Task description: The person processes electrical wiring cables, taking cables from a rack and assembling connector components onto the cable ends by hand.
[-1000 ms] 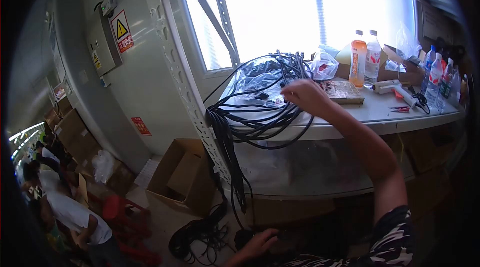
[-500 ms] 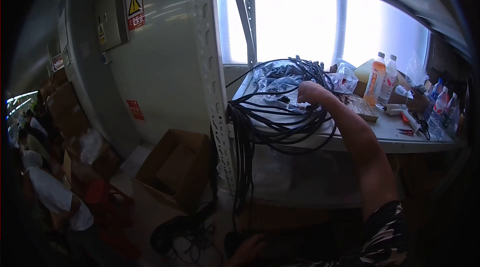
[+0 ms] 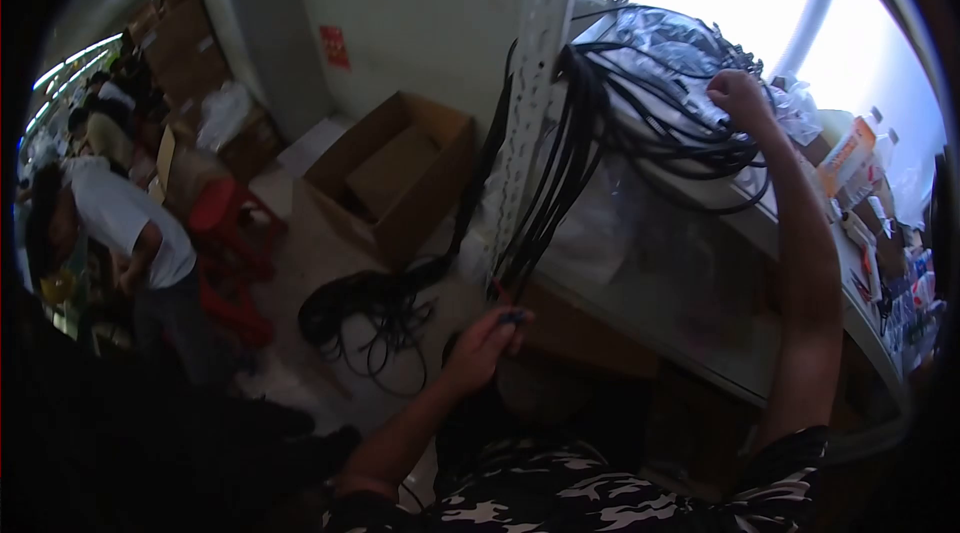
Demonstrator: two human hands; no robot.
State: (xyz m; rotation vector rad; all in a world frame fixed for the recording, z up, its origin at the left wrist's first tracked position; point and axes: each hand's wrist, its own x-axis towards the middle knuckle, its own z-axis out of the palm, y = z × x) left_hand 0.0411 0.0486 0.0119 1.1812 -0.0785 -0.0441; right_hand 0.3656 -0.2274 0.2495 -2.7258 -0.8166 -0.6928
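Note:
My right hand (image 3: 740, 98) is curled closed over the shelf, just above the looped black cables (image 3: 690, 148). What its fingers hold, if anything, is hidden. The cables hang over the shelf edge beside the perforated post, and clear plastic bags (image 3: 670, 38) lie behind them. Lower down, near the foot of the post, my left hand (image 3: 480, 351) is closed around a small dark-blue item (image 3: 513, 317). A thin reddish piece (image 3: 503, 289) shows above those fingers; blur hides its kind.
A metal post (image 3: 540, 83) stands left of the shelf. An open cardboard box (image 3: 385, 173) and a tangle of black cables (image 3: 365, 318) are on the floor. Bottles (image 3: 850, 155) stand farther right on the shelf. Red stools (image 3: 235, 223) and a co-worker (image 3: 135, 218) are to the left.
The view has swung down and to the left. My left hand has come up into clearer sight, with the small item showing in it. My right hand stays closed by the cables.

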